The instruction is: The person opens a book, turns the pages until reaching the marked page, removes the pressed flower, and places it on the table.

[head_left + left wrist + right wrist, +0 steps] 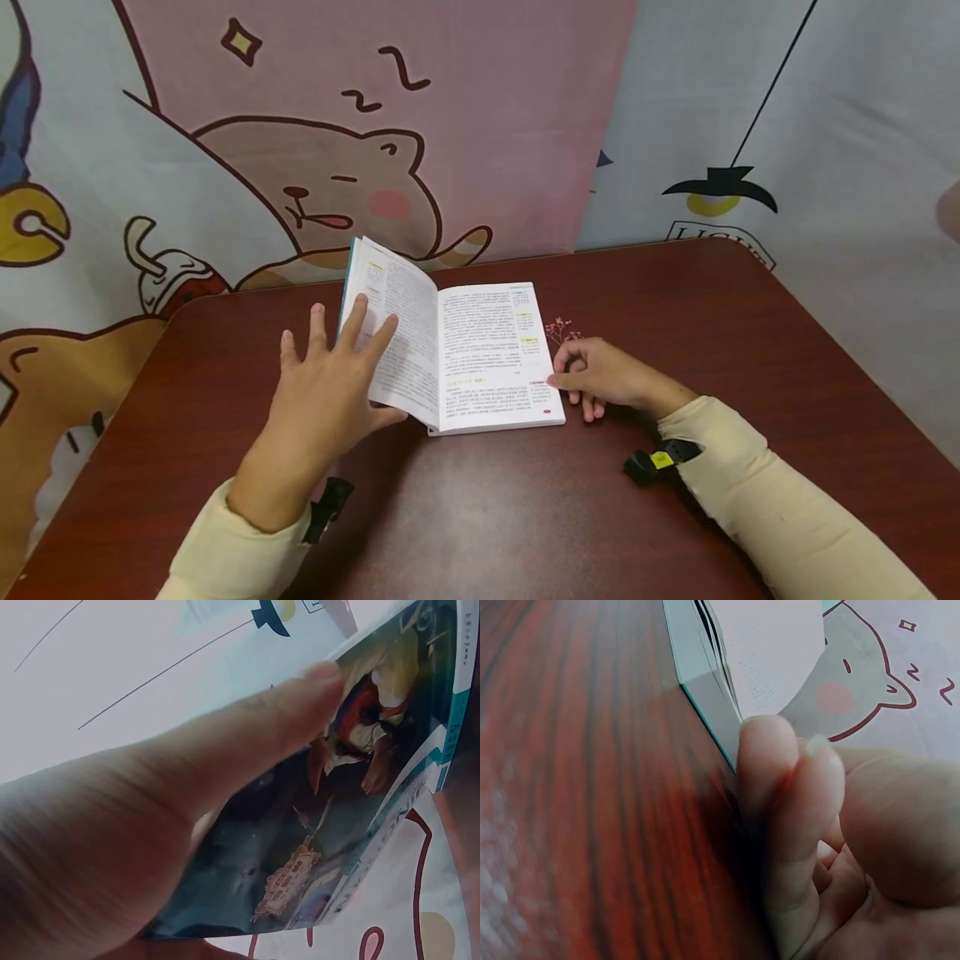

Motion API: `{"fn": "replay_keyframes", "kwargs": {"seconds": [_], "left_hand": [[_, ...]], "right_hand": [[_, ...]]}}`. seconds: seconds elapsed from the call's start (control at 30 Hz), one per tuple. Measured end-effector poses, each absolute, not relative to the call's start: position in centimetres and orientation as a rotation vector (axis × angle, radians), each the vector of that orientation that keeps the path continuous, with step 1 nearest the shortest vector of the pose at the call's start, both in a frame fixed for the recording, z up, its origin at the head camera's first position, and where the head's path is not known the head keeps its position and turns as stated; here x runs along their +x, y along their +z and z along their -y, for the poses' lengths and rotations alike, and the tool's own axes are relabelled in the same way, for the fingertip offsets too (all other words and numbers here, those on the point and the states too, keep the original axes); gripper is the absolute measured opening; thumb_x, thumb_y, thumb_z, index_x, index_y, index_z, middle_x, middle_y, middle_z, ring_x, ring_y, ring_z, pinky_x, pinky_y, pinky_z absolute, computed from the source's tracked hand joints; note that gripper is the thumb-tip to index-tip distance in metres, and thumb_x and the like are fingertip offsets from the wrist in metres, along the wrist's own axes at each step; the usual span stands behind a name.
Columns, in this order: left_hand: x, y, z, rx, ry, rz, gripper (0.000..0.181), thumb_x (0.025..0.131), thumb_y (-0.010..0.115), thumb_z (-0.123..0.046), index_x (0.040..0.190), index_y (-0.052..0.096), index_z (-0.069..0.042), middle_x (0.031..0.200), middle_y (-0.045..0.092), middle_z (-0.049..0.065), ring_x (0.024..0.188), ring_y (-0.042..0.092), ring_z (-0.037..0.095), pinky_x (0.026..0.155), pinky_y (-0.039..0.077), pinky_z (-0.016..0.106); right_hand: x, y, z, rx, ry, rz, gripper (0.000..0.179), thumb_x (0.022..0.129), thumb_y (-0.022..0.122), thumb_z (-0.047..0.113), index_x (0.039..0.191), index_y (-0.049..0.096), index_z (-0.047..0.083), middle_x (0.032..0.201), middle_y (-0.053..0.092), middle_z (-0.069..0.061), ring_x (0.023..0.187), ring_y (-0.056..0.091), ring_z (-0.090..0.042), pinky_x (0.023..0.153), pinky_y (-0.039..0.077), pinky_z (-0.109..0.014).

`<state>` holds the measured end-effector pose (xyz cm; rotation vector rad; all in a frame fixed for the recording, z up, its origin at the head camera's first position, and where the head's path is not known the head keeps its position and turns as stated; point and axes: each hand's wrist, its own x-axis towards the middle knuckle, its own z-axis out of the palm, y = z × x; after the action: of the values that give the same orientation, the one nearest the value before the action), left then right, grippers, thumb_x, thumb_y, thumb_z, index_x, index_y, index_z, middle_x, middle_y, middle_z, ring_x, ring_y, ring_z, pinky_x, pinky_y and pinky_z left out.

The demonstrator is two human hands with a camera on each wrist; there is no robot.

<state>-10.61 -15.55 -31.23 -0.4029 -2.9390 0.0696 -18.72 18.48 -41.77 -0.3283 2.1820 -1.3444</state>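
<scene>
An open book (487, 358) lies on the dark red-brown table, its right-hand pages flat and its left part raised at a slant. My left hand (322, 383) has its fingers spread and straight beside the raised left part, overlapping it. In the left wrist view the thumb (247, 727) crosses in front of the illustrated book cover (360, 765); whether it touches is unclear. At the right edge, my right hand (600, 375) has thumb and index finger pinched together on the page margin, the other fingers curled. The right wrist view shows its fingertips (769, 742) against the book's edge.
A small sprig of pink flowers (561, 330) shows just past the book's right edge, by the right hand. Behind the table (480, 517) hangs a cartoon-printed cloth (510, 125). Dark bands with devices (660, 460) sit at both wrists.
</scene>
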Motion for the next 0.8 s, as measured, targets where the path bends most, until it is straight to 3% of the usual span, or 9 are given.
{"fn": "replay_keyframes", "kwargs": {"seconds": [0.43,0.67,0.8], "left_hand": [[-10.6,-30.8,14.9,-0.524,0.067,2.916,0.103,0.063,0.092,-0.049,0.151,0.046,-0.022,0.160,0.036,0.015,0.145,0.032,0.051,0.111,0.029,0.070],[-10.6,-30.2,13.9,-0.582,0.073,2.871,0.081,0.083,0.077,-0.047,0.153,0.043,-0.023,0.161,0.038,0.011,0.147,0.031,0.045,0.118,0.023,0.064],[-10.7,-29.9,13.2,-0.619,0.111,2.815,0.075,0.086,0.077,-0.037,0.152,0.045,-0.022,0.159,0.040,0.011,0.146,0.036,0.042,0.118,0.026,0.063]], "right_hand": [[-18.9,-41.9,-18.6,-0.325,-1.331,-2.187,0.025,0.094,0.070,0.022,0.098,0.056,0.002,0.065,0.060,-0.009,0.041,0.061,-0.016,0.040,0.049,-0.029],[-18.8,-42.0,-18.6,-0.326,-1.343,-2.187,0.026,0.094,0.070,0.022,0.099,0.055,0.000,0.065,0.059,-0.010,0.041,0.061,-0.017,0.039,0.049,-0.029],[-18.7,-42.0,-18.6,-0.323,-1.348,-2.185,0.026,0.094,0.071,0.022,0.099,0.056,0.001,0.065,0.059,-0.009,0.041,0.061,-0.016,0.040,0.050,-0.030]]}}
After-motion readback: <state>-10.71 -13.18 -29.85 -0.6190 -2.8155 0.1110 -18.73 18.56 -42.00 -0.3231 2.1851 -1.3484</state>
